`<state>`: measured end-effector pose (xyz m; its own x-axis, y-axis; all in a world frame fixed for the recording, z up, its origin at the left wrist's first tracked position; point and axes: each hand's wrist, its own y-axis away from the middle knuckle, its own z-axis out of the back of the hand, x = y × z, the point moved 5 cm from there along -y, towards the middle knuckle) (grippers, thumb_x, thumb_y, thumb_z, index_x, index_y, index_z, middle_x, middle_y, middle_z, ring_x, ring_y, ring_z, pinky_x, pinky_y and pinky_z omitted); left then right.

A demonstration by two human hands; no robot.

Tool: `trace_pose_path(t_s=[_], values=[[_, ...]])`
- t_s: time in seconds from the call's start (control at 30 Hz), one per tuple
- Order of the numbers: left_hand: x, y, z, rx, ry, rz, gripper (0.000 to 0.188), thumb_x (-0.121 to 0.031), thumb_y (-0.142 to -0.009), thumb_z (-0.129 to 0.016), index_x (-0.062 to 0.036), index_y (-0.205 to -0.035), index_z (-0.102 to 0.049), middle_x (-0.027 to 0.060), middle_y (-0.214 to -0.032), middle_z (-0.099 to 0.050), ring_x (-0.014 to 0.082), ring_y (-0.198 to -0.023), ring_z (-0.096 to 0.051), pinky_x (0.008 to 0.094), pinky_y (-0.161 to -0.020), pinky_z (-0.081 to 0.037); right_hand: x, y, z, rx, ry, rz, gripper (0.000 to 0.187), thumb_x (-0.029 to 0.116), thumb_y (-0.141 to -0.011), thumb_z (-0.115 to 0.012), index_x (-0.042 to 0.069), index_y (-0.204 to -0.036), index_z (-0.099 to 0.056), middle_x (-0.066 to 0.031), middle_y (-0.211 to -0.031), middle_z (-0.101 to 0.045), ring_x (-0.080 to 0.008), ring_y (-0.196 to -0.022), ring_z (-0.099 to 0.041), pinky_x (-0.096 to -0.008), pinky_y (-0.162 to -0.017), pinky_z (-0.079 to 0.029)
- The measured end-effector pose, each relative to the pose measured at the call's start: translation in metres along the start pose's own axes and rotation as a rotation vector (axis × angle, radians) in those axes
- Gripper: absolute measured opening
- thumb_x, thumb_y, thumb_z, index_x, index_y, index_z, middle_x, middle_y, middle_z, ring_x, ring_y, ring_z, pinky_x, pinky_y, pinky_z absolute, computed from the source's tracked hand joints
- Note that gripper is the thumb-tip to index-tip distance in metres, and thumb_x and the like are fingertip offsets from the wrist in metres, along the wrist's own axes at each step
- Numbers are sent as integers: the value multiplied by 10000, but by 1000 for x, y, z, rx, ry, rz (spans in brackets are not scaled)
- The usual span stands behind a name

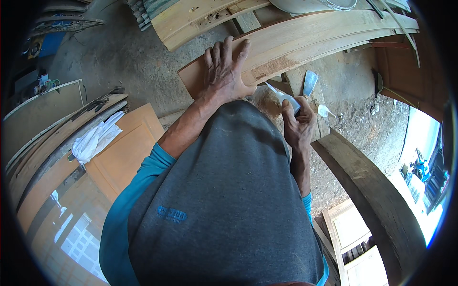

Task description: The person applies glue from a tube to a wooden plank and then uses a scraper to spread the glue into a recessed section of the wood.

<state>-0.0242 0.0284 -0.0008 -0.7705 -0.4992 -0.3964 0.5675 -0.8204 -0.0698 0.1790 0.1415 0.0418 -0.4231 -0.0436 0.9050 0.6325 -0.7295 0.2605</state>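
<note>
My left hand (222,66) lies spread over the near left end of a long pale wooden plank (305,42), its thumb at the edge. A rough patch of brownish, sawdust-like grain (274,68) marks the plank beside that hand. In my right hand (299,121) is a small squeeze bottle (286,101) with a tapered white nozzle. The nozzle points up and left, its tip close to the plank's near edge; whether it touches, I cannot tell. Just beyond my right hand lies a putty knife (310,83) with a broad blade. A small white capped piece (324,111) rests beside it.
Another wide board (191,24) lies behind the plank, near a pale tub (305,5). A thick dark beam (372,181) curves down the right side. Panelled wood (124,148) and a white cloth (98,136) are at left. Brown panelling (410,71) stands at far right.
</note>
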Motion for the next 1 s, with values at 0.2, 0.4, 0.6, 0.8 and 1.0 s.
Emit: trace_pose_path(t_s=[0.2, 0.4, 0.6, 0.8, 1.0], values=[[1, 2, -3, -10, -12, 1, 1333, -475, -601, -958, -185, -1705, -271, 279, -1600, -324, 487, -1432, -358, 657, -1175, -235, -7, -6, 16, -84, 83, -8, 256, 232, -1032, -724, -24, -1039, -741, -8, -800, -679, -85, -740, -589, -293, -665, -478], [1, 1, -2, 10, 0, -1, 1322, -479, -595, -959, -176, -1694, -290, 273, -1589, -330, 483, -1434, -362, 660, -1177, -232, -8, -11, 24, -113, 16, -38, 253, 237, -1029, -734, -15, -1009, -734, 5, -788, -659, -73, -733, -566, -274, -656, -448], [1, -1, -1, 15, -33, 3, 1318, -487, -598, -956, -169, -1692, -293, 267, -1586, -334, 485, -1432, -361, 659, -1174, -235, -8, -9, 16, -90, 72, -32, 247, 231, -1022, -732, -14, -993, -725, 6, -792, -659, -73, -731, -569, -276, -654, -459], [1, -1, -2, -4, 3, -3, 1313, -486, -587, -948, -165, -1688, -308, 267, -1584, -335, 486, -1428, -361, 659, -1176, -231, 0, -6, 11, -74, 32, -32, 234, 213, -1012, -740, -20, -998, -727, -1, -797, -665, -75, -740, -579, -275, -666, -470], [1, -1, -2, -26, 7, -5, 1303, -482, -588, -942, -168, -1686, -316, 267, -1586, -336, 484, -1427, -363, 658, -1176, -236, 2, -6, 9, -65, 71, -59, 229, 210, -1017, -734, -18, -999, -728, -3, -791, -662, -73, -732, -576, -272, -655, -467]])
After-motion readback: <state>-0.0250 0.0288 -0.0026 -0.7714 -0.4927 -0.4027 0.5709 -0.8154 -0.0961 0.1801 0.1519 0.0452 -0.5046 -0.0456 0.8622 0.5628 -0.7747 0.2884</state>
